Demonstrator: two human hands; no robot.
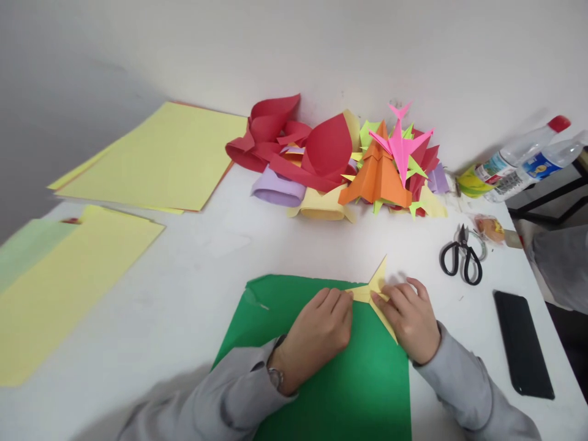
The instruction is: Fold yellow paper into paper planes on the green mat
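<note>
- The left hand lay on the green sheet, its fingers curled close together and their tips pressed on the left point of the yellow folded paper.
- The right hand covered the paper's right part, fingers bent together and bearing down on it.
- The yellow folded paper sat at the green sheet's upper right corner, one sharp tip pointing up past the edge onto the white bench.
- Black scissors lay near the right hand, and a dark phone further right.
- A pile of folded paper shapes stood against the wall, with yellow sheets to the left and two plastic bottles to the right.
</note>
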